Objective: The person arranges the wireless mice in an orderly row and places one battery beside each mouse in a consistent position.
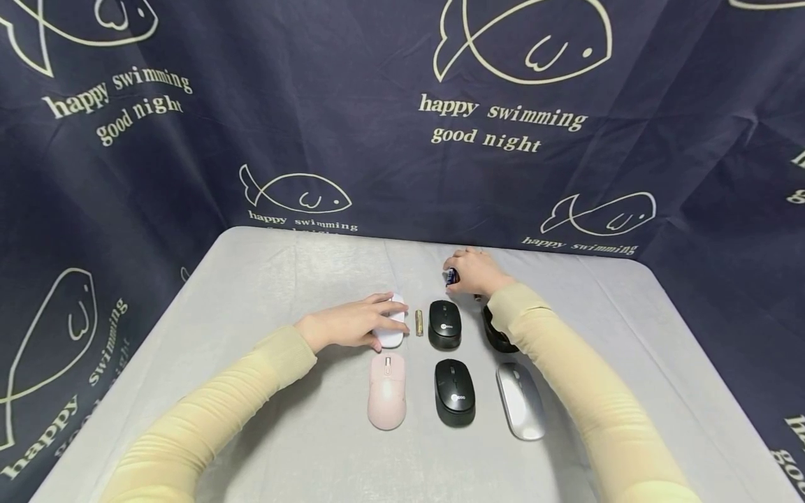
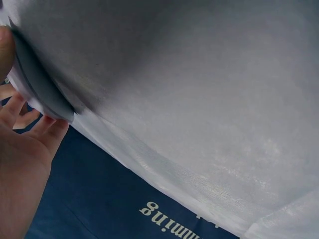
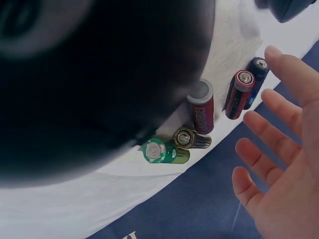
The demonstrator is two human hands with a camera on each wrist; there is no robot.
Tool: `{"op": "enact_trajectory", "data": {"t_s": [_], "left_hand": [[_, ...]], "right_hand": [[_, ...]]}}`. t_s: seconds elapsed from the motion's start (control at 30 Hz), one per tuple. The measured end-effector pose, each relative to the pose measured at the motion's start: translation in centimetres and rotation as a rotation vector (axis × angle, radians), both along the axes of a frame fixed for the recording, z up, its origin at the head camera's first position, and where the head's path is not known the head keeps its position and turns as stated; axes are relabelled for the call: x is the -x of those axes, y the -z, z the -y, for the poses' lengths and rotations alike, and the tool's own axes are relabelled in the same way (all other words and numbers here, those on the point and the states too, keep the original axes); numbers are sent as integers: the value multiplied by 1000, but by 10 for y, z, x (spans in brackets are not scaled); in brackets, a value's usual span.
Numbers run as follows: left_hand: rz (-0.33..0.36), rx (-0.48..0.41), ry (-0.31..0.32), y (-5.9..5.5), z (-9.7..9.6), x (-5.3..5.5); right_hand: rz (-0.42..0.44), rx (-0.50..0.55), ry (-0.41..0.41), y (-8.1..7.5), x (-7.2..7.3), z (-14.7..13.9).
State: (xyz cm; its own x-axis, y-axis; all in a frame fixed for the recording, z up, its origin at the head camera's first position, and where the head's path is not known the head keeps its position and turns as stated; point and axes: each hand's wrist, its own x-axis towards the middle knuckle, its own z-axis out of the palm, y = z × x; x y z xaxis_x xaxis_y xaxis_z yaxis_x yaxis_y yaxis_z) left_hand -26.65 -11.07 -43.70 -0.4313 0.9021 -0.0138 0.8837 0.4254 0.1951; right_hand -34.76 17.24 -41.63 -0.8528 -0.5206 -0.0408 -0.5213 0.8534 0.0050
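Note:
My left hand (image 1: 361,323) lies over a white computer mouse (image 1: 395,323), its thumb and fingers gripping the sides. In the left wrist view the mouse (image 2: 42,82) appears edge-on, partly hidden by the fingers. My right hand (image 1: 476,271) is at the far side of the table, fingers spread and slightly bent. Its thumb tip is close to a blue battery (image 3: 257,82); whether they touch I cannot tell. Beside that battery stands a red and black battery (image 3: 239,94). A red battery with a silver end (image 3: 202,107), a gold one (image 3: 192,138) and a green one (image 3: 164,151) are nearby.
A gold battery (image 1: 419,323) lies between the white mouse and a black mouse (image 1: 444,325). Nearer are a pink mouse (image 1: 386,391), another black mouse (image 1: 455,392) and a silver mouse (image 1: 520,402). My right sleeve partly covers a further black mouse (image 1: 497,337). A dark blue curtain (image 1: 390,140) surrounds the table.

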Motion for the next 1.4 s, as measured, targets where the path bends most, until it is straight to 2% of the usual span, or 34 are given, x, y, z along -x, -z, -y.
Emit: {"op": "enact_trajectory", "data": {"t_s": [0.43, 1.03, 1.4], "left_hand": [[-14, 8, 10, -1, 0, 0], [-2, 13, -8, 0, -1, 0], [15, 15, -15, -2, -2, -2]], "right_hand": [[46, -57, 27, 3, 7, 5], [15, -56, 17, 5, 8, 6], [27, -52, -9, -4, 3, 9]]}}
